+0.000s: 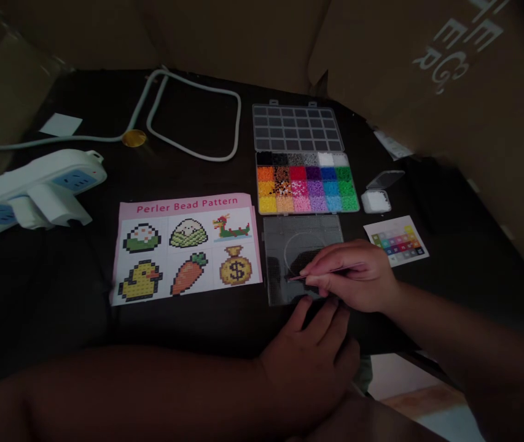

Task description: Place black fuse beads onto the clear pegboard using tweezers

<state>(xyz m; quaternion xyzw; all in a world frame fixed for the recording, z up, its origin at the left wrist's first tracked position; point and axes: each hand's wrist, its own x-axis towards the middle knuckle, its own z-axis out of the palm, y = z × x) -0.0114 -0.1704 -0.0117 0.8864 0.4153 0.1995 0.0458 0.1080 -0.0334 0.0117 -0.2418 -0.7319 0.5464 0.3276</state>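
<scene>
Fingers of the left hand (312, 344) spread slightly apart, back upward, tips at the near edge of the pegboard; right hand (358, 276), thumb and fingers pinched together on slim pinkish tweezers (295, 279), tip pointing left, low over the pegboard, contact not certain; pegboard (276, 245), one, clear, square, lying flat on the dark table (188, 328) ahead of the left hand and partly covered by the right, a pale ring outline showing on it; pattern sheet (187, 248), one, just left of the pegboard, pink heading "Perler Bead Pattern", six pixel motifs in two rows, among them a yellow duck, a carrot, a money bag and a dragon-like figure; colour card (396, 241), one, white with small coloured squares, beyond and right of the right hand; small box (376, 201), one, white contents, lid raised; bead case (308, 183), one, beyond the pegboard, four rows of six compartments filled by colour, black to white in the far row, yellow to green in the near one, clear gridded lid (298, 129) laid back; power strip (70, 175), one, white with blue socket faces, plugs seated, far left; yellow disc (134, 138), one, beside a pale cable (192, 147) bent in a loop; paper piece (61, 124), one, white; cardboard (381, 73), brown, upright behind, white lettering at right
</scene>
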